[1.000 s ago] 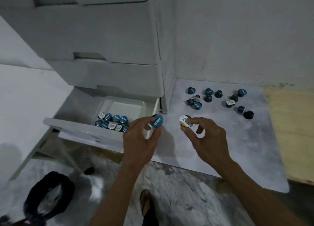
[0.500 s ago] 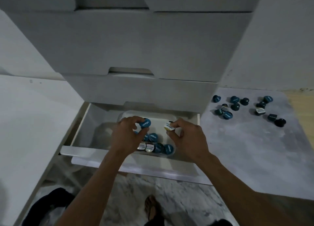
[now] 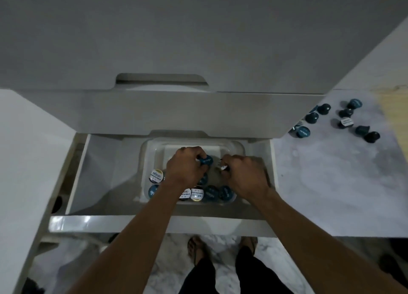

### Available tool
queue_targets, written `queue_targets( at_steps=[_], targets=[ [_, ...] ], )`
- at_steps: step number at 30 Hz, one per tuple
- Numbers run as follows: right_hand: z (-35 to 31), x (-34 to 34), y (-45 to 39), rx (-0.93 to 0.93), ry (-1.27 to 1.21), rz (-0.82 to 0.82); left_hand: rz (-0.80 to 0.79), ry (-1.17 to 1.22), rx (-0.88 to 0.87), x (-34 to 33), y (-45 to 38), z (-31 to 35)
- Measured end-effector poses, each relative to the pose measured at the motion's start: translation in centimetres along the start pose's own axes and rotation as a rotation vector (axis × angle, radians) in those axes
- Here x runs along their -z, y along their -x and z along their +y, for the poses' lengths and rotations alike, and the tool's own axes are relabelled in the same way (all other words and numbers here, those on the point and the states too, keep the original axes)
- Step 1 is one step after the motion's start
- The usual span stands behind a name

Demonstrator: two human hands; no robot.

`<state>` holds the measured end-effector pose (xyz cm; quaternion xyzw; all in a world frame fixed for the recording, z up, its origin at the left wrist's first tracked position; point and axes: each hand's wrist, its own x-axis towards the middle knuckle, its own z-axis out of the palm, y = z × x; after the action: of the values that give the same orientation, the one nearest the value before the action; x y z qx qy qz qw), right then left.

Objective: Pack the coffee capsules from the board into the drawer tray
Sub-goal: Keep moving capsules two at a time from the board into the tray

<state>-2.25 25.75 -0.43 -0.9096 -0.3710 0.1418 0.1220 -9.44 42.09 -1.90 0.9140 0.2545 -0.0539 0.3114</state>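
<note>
Both hands reach into the clear drawer tray [image 3: 150, 147] inside the open white drawer [image 3: 99, 161]. My left hand [image 3: 184, 168] pinches a blue-lidded capsule [image 3: 206, 160] low over the tray. My right hand [image 3: 245, 175] pinches a white-lidded capsule [image 3: 223, 166], mostly hidden by the fingers. Several capsules [image 3: 210, 193] with blue or white lids lie along the tray's near side, one white-lidded capsule [image 3: 155, 175] at its left. On the marbled board [image 3: 331, 183] at the right, several dark capsules [image 3: 344, 121] are scattered near the far edge.
Shut white drawers [image 3: 176, 108] overhang the tray's back. The open drawer's front panel [image 3: 110, 224] lies just below my forearms. My feet in sandals [image 3: 196, 249] stand on the marbled floor. A wooden surface [image 3: 395, 117] borders the board at the far right.
Both hands carried their capsules from beside the board, over the drawer, and down into the tray. The view swung left and closer, centring on the drawer.
</note>
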Motion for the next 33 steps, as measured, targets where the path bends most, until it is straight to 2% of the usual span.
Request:
queue_targets(
  at_steps=[8, 14, 27, 33],
  targets=[
    [-0.2, -0.3, -0.8, -0.005, 0.01, -0.051, -0.061, 0.025, 0.01, -0.1, -1.3, 0.3],
    [0.2, 0.2, -0.4, -0.02, -0.013, -0.085, -0.127, 0.016, -0.045, -0.2, -1.0, 0.2],
    [0.8, 0.9, -0.9, 0.015, -0.013, -0.104, -0.156, 0.044, -0.04, -0.5, -1.0, 0.3],
    [0.9, 0.8, -0.4, 0.016, 0.006, -0.16, -0.225, -0.017, -0.109, -0.7, -0.7, 0.4]
  ],
)
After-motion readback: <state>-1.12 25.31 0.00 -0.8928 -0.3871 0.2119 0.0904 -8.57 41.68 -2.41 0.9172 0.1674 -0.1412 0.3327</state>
